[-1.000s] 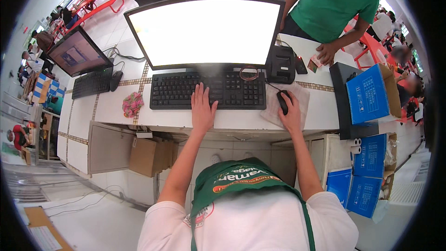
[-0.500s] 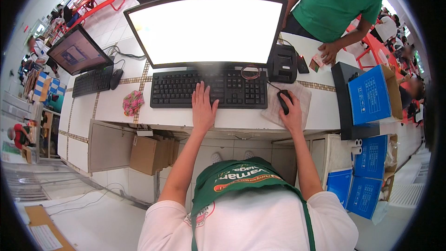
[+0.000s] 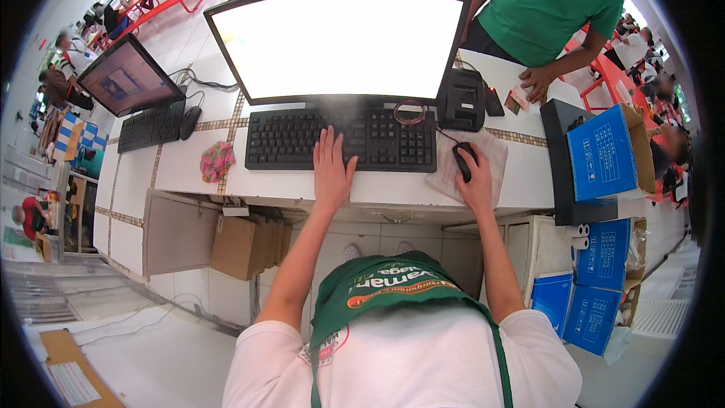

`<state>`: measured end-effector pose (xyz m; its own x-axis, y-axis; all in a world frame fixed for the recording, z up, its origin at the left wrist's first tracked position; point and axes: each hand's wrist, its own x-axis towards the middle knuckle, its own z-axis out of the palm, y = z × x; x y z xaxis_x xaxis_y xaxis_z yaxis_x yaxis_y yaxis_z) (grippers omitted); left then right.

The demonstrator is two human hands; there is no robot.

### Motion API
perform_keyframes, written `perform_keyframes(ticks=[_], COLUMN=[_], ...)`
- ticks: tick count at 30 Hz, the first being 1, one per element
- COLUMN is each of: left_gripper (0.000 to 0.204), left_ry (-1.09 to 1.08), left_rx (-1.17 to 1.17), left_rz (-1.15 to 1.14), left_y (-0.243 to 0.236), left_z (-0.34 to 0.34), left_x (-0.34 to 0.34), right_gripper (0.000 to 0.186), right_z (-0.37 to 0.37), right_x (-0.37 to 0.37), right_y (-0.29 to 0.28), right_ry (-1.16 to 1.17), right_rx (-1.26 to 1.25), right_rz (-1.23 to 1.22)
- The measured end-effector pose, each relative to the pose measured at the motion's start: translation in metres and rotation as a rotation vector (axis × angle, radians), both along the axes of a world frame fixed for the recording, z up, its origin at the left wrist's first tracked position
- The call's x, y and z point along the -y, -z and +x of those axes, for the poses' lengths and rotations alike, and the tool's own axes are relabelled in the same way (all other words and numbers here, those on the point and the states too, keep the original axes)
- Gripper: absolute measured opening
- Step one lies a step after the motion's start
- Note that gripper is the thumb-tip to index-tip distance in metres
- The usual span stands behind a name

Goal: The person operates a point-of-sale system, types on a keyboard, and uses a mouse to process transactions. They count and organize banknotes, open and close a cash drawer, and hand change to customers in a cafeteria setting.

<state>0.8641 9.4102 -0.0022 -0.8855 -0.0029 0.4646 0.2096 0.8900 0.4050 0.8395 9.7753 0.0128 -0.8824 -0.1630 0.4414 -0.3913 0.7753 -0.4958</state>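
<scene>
White tiled table (image 3: 181, 166) carrying everything, wide across the view. At its middle, 1 large monitor (image 3: 340, 41) with a blank bright screen, upright just behind the keyboard. Black keyboard (image 3: 341, 140) lying flat right in front of the monitor. Behind the keyboard's right end, a person in a green shirt (image 3: 551, 0) with 1 hand (image 3: 538, 81) resting on the table. Right of the keyboard, well apart, blue boxes (image 3: 604, 151) propped against a black stand. Left of the keyboard, a second, smaller monitor (image 3: 124, 75) with its own small keyboard (image 3: 151, 125). Just right of the keyboard's far corner, a black card machine (image 3: 462, 98). Left hand (image 3: 332, 166) flat and open, fingers spread on the keyboard's near edge, gripping nothing. Right hand (image 3: 474, 181) just right of the keyboard, curved loosely over a black mouse (image 3: 464, 159) on a pale mat (image 3: 495, 153), palm on it. Left of the keyboard, a crumpled pink cloth (image 3: 217, 160) on the table.
</scene>
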Motion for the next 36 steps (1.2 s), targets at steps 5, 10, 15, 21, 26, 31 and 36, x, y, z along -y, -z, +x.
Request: perform_keyframes(ticks=[5,10,15,21,26,31,36], left_gripper=[0.060,0.064,0.064,0.060,0.054,0.052,0.049], left_ry=[-0.068,-0.134,-0.083,-0.069,-0.087,-0.083,-0.155], left_rx=[-0.013,-0.026,-0.017,-0.016,-0.050,0.040,0.129], left_rz=[-0.066,-0.071,-0.098,-0.186,-0.298,-0.266,-0.239], left_y=[-0.001,-0.001,0.000,-0.010,-0.018,-0.025,-0.033], left_z=[-0.003,-0.010,-0.018,-0.026,-0.039,-0.041,-0.040], left_x=[-0.005,-0.006,-0.009,-0.028,-0.030,-0.028,-0.041], right_gripper=[0.059,0.056,0.050,0.041,0.035,0.043,0.069], right_z=[0.001,0.003,0.001,-0.017,-0.064,-0.133,-0.204], right_x=[0.000,0.000,-0.001,-0.019,-0.082,-0.146,-0.166], right_y=[-0.001,-0.003,0.000,-0.003,-0.005,0.007,0.005], right_ry=[-0.011,-0.017,0.033,0.146,0.382,0.647,0.956], right_rx=[0.004,-0.021,-0.063,0.036,-0.012,0.083,0.272], right_rz=[0.008,0.009,0.006,-0.463,-0.461,-0.262,-0.183])
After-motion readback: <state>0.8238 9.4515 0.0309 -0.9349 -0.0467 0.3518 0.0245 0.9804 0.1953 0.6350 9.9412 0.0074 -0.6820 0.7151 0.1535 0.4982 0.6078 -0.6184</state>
